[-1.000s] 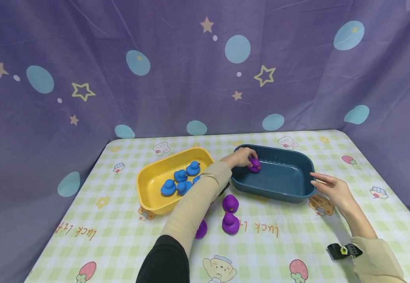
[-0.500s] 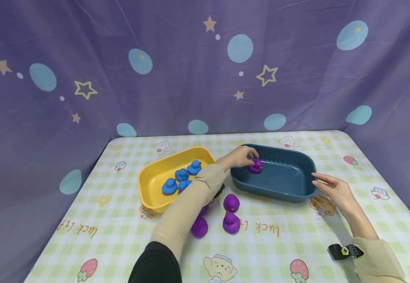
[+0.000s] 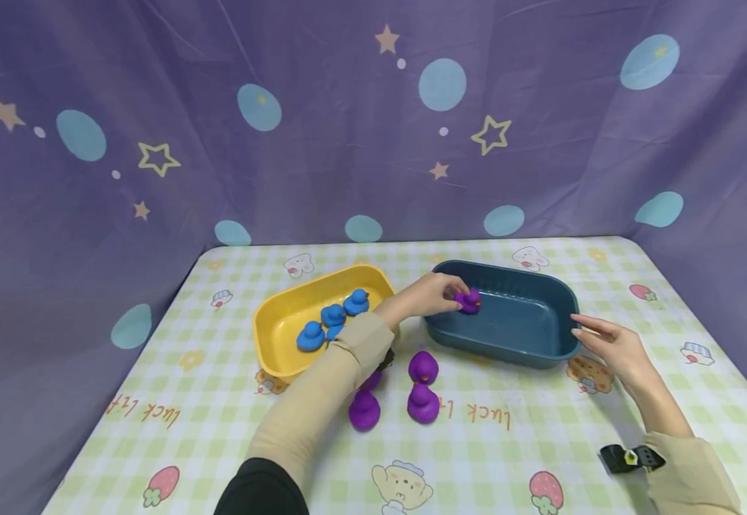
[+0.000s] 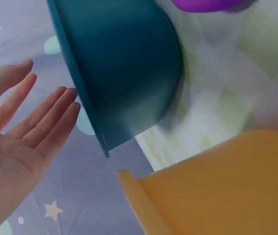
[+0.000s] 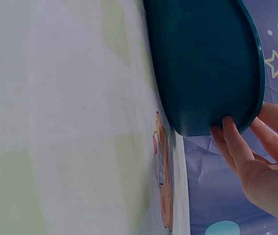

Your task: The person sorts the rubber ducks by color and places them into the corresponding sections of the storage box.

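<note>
The green-checked table [image 3: 476, 458] stands against a purple curtain [image 3: 322, 172] printed with stars. Nearest me, the left sleeve [image 3: 322, 390] has drawn back a touch toward the table's left edge, baring more of two purple ducks [image 3: 364, 410] beside it; another purple pair [image 3: 423, 403] sits just to their right. Farther in, toward the right edge, the right hand [image 3: 618, 350] is not gripping: its fairly straight fingers just touch the end of the dark blue tub [image 3: 521, 325]. Nearer the left edge, the yellow tub [image 3: 277, 336] carries blue ducks [image 3: 311, 336], at least one partly behind the sleeve. Over the dark tub's left end, the left hand [image 3: 431, 293] has eased back slightly from a lone purple duck [image 3: 470, 301] inside. The duck has stayed there, so I'd judge it set down and released. From the wrist, thumb and fingers look a little apart with nothing between; whether a fingertip touches the duck, I can't tell.
</note>
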Demonstrator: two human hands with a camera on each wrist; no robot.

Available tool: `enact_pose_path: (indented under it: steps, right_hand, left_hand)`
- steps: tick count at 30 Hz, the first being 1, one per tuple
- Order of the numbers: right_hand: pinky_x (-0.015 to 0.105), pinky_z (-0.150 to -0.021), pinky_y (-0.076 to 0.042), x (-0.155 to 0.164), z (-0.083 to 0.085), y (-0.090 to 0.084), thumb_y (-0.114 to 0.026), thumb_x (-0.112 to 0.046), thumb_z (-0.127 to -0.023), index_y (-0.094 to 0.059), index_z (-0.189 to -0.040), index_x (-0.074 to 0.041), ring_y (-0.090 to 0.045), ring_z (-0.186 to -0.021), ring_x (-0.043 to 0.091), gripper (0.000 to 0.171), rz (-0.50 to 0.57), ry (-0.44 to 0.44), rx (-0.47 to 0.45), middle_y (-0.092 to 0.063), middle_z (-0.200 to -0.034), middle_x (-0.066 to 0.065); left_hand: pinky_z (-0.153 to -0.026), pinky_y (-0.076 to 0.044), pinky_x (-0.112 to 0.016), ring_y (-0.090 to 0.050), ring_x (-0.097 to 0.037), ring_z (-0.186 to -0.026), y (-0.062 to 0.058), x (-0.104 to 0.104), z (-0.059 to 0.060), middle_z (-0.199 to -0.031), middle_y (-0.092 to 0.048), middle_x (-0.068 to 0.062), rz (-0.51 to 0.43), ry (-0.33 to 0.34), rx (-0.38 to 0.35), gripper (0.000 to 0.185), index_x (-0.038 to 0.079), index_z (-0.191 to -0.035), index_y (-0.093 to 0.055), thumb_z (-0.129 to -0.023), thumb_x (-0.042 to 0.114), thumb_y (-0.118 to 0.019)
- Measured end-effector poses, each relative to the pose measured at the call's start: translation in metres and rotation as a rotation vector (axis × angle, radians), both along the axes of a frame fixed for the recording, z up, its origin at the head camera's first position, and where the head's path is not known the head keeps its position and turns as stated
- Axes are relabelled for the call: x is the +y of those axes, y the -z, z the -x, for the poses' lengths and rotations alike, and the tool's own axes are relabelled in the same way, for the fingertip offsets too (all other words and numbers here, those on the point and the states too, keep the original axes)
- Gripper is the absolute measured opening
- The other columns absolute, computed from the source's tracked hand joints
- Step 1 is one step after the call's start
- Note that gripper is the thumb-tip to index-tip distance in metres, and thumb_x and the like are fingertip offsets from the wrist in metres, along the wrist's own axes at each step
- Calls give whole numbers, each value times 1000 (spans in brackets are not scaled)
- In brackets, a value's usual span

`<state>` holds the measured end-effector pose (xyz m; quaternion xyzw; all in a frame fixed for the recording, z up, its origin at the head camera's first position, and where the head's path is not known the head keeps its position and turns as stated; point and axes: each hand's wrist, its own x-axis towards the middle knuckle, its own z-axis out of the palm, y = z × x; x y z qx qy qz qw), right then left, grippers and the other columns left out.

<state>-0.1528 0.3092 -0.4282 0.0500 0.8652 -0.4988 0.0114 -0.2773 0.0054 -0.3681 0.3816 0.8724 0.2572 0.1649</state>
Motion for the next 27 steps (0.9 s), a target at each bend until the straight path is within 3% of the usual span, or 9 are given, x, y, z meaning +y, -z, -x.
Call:
enact_pose_path:
  steps: [5, 11, 16, 23, 27]
  right_hand:
    - [7, -73, -43, -1, 0, 0, -53, -41, -90, -42, -136, -3, -41, -88, -21, 60, 3, 10, -2, -39, -138, 19]
    - [7, -74, -44, -1, -1, -1, -54, -39, -90, -42, -135, -1, -46, -87, -21, 60, 50, 13, 8, -46, -130, 4]
    - [6, -74, -44, -1, 0, 0, -54, -38, -90, -41, -136, -2, -45, -88, -22, 60, 44, 7, 10, -45, -132, 6]
    - [9, -75, -46, 1, 0, 1, -56, -36, -89, -44, -134, -1, -49, -89, -17, 58, 61, 2, 36, -46, -118, -17]
    - [9, -75, -46, 2, 1, 2, -56, -37, -89, -44, -134, -2, -49, -90, -17, 58, 49, 1, 33, -46, -122, -12]
  left_hand:
    - [-88, -47, -26, -58, -26, -107, -5, -8, -10, -118, -60, -15, -43, 8, -9, 30, 3, -116, -58, -87, 11, -60]
    - [-89, -45, -25, -58, -22, -108, -7, -18, -24, -117, -61, -10, -49, 26, 46, 31, 5, -116, -60, -87, 15, -61]
    - [-90, -46, -28, -58, -24, -108, -9, -29, -37, -117, -61, -9, -52, 31, 38, 31, 7, -117, -59, -88, 14, -61]
    - [-90, -46, -32, -58, -24, -105, -9, -42, -52, -115, -62, -8, -40, 48, 27, 29, 5, -116, -60, -88, 14, -61]
    - [-90, -45, -27, -58, -20, -105, -5, -48, -59, -114, -62, -5, -22, 54, 49, 29, 5, -114, -61, -86, 14, -62]
